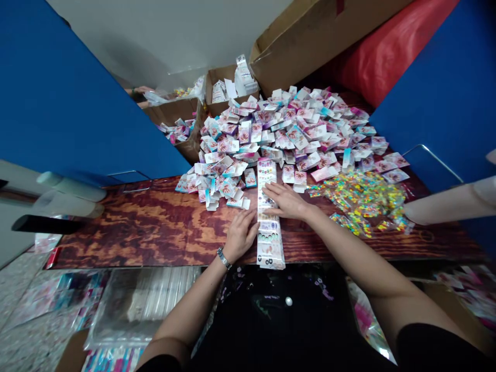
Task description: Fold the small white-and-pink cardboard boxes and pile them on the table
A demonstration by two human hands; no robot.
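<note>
A long stack of printed paper strips (270, 240) lies on the wood-patterned table (155, 222) in front of me, its near end at the table's edge. My right hand (289, 201) rests on the strips with its fingers stretched across them. Beside their left edge lies my left hand (241, 235), palm down, fingers extended and the thumb side touching or nearly touching the strips. Beyond both hands spreads a big heap of small printed cardboard boxes (294, 134), many with their flaps up. To the right is a pile of small clear packets with colourful contents (360, 201).
Blue panels (77, 98) flank the table. Cardboard boxes (220, 108) with printed papers and packets stand behind. White bottles (73, 187) and a black-handled object (46, 224) are at left. A pale cylinder (445, 201) stands at right. Another person's hand (141, 89) shows at back left.
</note>
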